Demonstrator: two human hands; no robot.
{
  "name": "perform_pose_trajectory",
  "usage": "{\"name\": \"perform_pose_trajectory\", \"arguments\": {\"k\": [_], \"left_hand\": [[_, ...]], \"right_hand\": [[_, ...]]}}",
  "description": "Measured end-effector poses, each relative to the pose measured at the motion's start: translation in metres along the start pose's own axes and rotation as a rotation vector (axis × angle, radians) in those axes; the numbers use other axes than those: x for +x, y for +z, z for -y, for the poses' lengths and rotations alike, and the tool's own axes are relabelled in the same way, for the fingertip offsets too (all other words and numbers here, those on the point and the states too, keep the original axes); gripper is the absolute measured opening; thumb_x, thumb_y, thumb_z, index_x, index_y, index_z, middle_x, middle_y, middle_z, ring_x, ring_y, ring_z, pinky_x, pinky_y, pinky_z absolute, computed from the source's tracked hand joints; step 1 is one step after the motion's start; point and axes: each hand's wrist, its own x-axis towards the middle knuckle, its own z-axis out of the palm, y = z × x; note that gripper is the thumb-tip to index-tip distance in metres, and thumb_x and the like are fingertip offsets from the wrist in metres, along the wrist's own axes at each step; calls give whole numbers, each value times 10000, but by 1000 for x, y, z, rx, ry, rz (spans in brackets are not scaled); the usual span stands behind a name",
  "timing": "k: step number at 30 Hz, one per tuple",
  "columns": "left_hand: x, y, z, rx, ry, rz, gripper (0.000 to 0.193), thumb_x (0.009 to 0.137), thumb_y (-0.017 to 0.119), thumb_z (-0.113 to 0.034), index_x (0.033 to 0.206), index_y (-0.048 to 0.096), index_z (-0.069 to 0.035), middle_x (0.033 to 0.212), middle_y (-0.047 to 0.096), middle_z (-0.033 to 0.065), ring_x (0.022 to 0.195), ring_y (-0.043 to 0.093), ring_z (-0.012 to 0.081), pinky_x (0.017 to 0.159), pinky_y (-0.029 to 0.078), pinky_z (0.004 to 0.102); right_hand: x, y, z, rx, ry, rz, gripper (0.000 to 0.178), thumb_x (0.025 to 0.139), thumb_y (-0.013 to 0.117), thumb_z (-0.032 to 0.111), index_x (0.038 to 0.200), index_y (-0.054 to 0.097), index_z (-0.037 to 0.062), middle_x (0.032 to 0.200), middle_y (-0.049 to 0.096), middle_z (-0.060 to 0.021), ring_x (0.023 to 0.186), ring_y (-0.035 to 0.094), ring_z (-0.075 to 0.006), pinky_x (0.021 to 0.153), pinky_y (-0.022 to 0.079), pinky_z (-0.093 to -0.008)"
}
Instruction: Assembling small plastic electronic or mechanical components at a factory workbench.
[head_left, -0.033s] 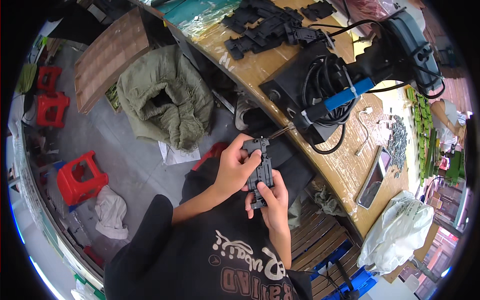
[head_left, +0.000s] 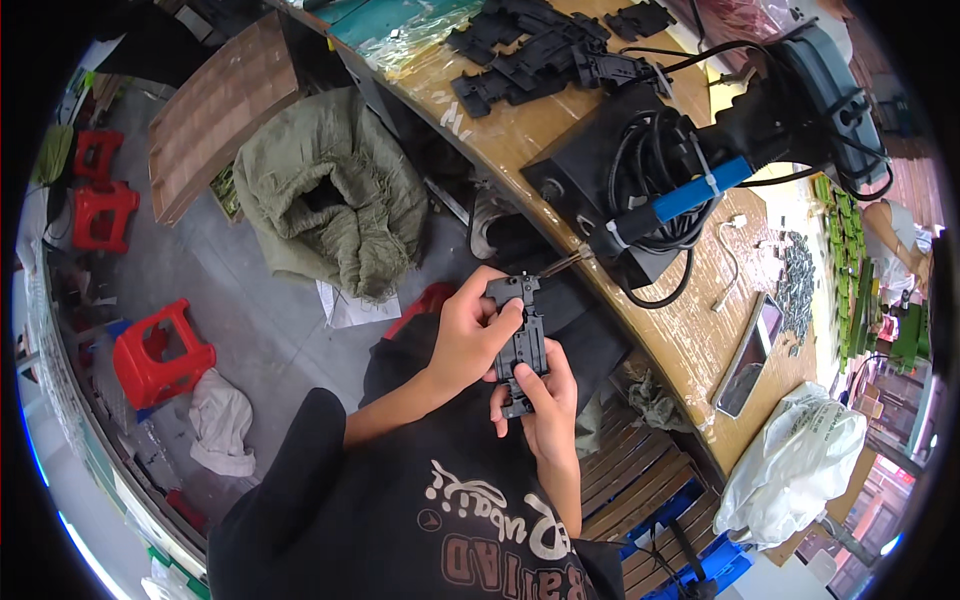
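Note:
A long black moulded plastic part (head_left: pixel 522 347) is held between my two hands, above my lap and beside the table edge. My left hand (head_left: pixel 468 335) grips its upper end, thumb pressed on the top face. Lower down, my right hand (head_left: pixel 548 398) is closed round the other end, its thumb also on the face. A slim metal tip (head_left: pixel 565 262) reaches from a black-and-blue tool (head_left: pixel 690 195) on the table toward the part's upper end; I cannot tell whether they touch. Small raised details show on the part.
Several similar black parts (head_left: pixel 530 62) lie at the table's far end. A coiled black cable (head_left: pixel 655 165), a phone (head_left: pixel 748 358), a pile of small metal pieces (head_left: pixel 797 285) and a white plastic bag (head_left: pixel 795 465) are on the right. A green sack (head_left: pixel 330 190) and red stool (head_left: pixel 165 352) stand left.

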Motion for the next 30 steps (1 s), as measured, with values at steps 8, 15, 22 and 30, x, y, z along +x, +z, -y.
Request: {"name": "perform_pose_trajectory", "arguments": {"k": [8, 15, 22, 30], "left_hand": [[0, -5, -3, 6, 14, 59, 115, 797, 534, -31, 890, 468, -12, 543, 472, -30, 458, 365, -17, 395, 265, 169], [-1, -6, -4, -14, 2, 97, 129, 800, 529, -21, 910, 463, -7, 583, 496, -24, 472, 391, -21, 405, 279, 156], [2, -8, -6, 46, 8, 133, 132, 794, 537, -21, 907, 469, -10, 594, 487, -38, 477, 366, -26, 406, 260, 156], [8, -15, -1, 217, 241, 151, 143, 767, 570, -69, 871, 497, -4, 476, 430, -23, 419, 351, 6, 389, 270, 194]], "right_hand": [[-1, 6, -3, -24, -53, -61, 311, 857, 448, 66, 1123, 336, -53, 821, 558, -222, 483, 546, -214, 326, 406, -251], [-2, 6, -4, -22, -52, -77, 290, 856, 451, 70, 1102, 345, -41, 817, 555, -224, 475, 542, -217, 321, 392, -250], [-3, 10, -4, 0, -45, -85, 281, 855, 450, 80, 1087, 339, -36, 810, 553, -228, 464, 536, -222, 320, 384, -252], [-1, 6, -5, 29, -36, -67, 262, 860, 436, 83, 1079, 336, -20, 803, 553, -233, 462, 538, -227, 318, 385, -252]]}}
